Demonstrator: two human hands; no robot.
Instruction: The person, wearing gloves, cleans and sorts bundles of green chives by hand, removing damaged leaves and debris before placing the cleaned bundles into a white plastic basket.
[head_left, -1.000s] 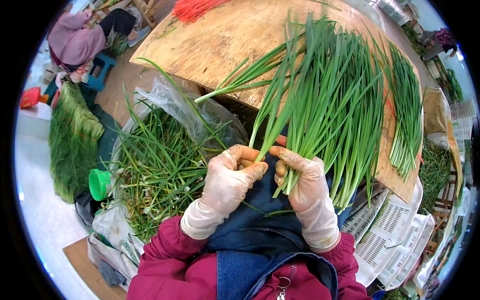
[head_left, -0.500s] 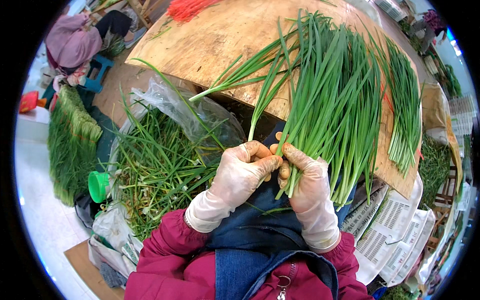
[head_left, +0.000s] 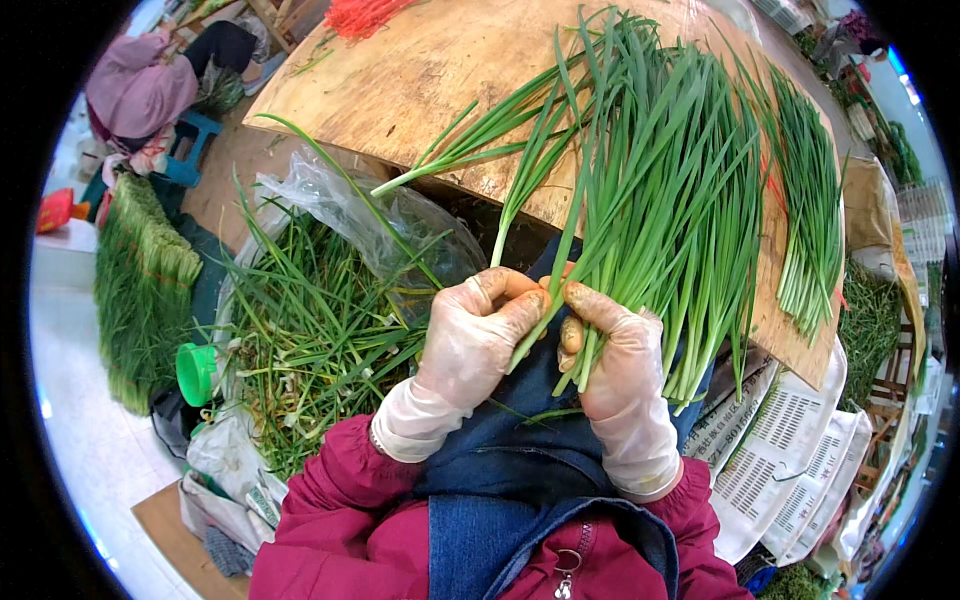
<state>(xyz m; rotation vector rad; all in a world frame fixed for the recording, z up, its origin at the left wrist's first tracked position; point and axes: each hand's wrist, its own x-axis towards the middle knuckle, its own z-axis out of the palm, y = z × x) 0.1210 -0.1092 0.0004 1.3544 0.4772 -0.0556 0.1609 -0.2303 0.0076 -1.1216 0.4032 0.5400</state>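
New since half a second ago: one green stalk point(head_left: 528, 343), its lower end slanting down beside my left hand point(head_left: 460, 345), fingers curled; whether they pinch it, I cannot tell. My right hand point(head_left: 622, 368): gripping the near left edge of the leafy bundle point(head_left: 665, 220), which spreads beyond it over the wooden board point(head_left: 420, 95).

We hold our translucent-white-gloved left hand point(head_left: 465, 335) and right hand point(head_left: 615, 355) close together, before the near edge of the tan wooden board point(head_left: 420, 95). Fingers curl, thumbs forward; our maroon-sleeved forearms point(head_left: 340, 480) angle inward.
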